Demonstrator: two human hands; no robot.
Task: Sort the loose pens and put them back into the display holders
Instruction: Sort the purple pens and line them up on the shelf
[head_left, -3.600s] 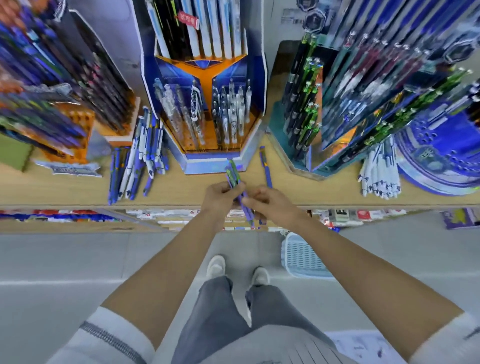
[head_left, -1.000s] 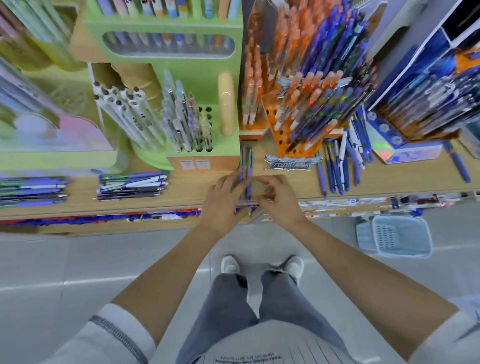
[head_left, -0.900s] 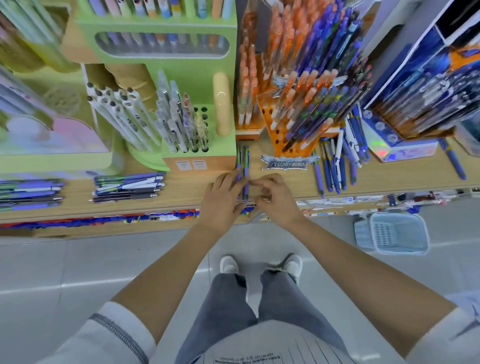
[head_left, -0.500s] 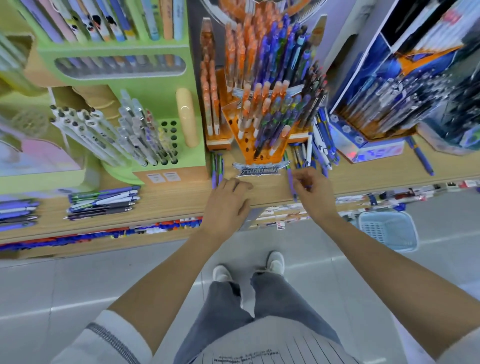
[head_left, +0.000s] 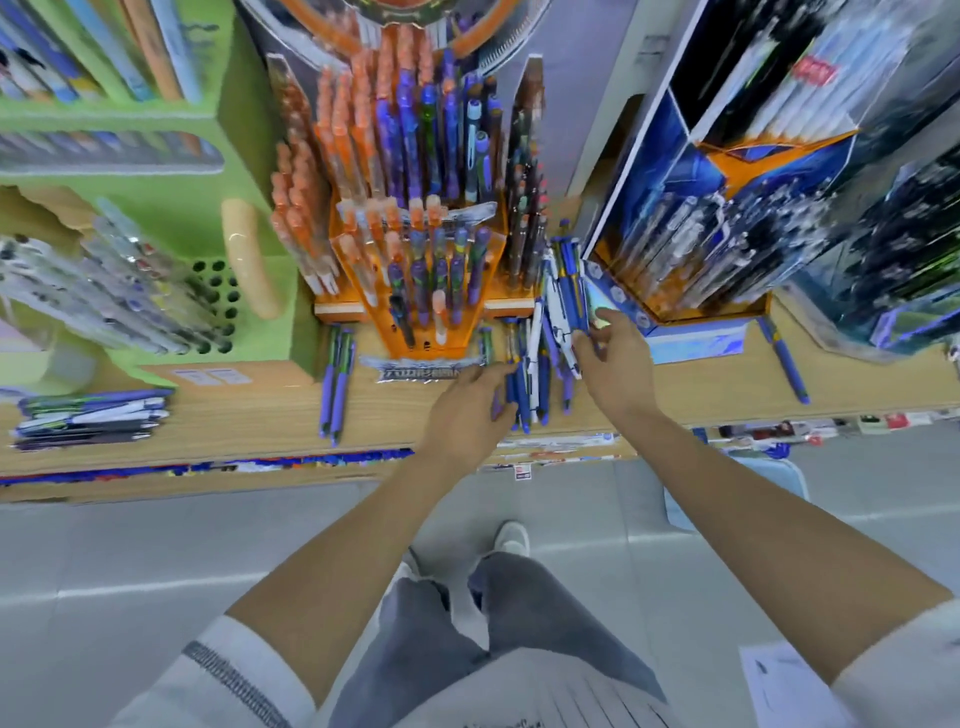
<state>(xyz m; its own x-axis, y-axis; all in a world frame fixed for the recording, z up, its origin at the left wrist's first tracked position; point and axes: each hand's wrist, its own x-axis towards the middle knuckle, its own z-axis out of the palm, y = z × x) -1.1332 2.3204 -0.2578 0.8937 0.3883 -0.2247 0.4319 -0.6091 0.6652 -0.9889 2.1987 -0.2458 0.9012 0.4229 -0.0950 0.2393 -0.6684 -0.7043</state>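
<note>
Pens (head_left: 530, 374) lie loose in a blue and white heap on the wooden shelf (head_left: 249, 410), just right of the orange display holder (head_left: 415, 291) and between it and the blue display box (head_left: 691, 322); some lean up against that box, the rest lie flat, pointing toward the shelf's front edge. Left hand (head_left: 467, 410) rests at the near end of the heap, fingers slightly curled and laid over the blue barrels, though whether it grips any I cannot tell; right hand (head_left: 613, 364) reaches in from the box side, thumb and fingers closing on a few leaning pens, a pinch rather than a full grasp. Two more blue pens (head_left: 335, 384) lie on the shelf left of the holder, and a single one (head_left: 784, 358) lies further right of the box. These pens look light, stiff and smooth, so they will likely roll or slide if nudged; taking each at mid-barrel should keep it level, and gathering them side by side, tips aligned, should make dropping them into the holder's holes easier; a loose bundle could fan out and slip.
</note>
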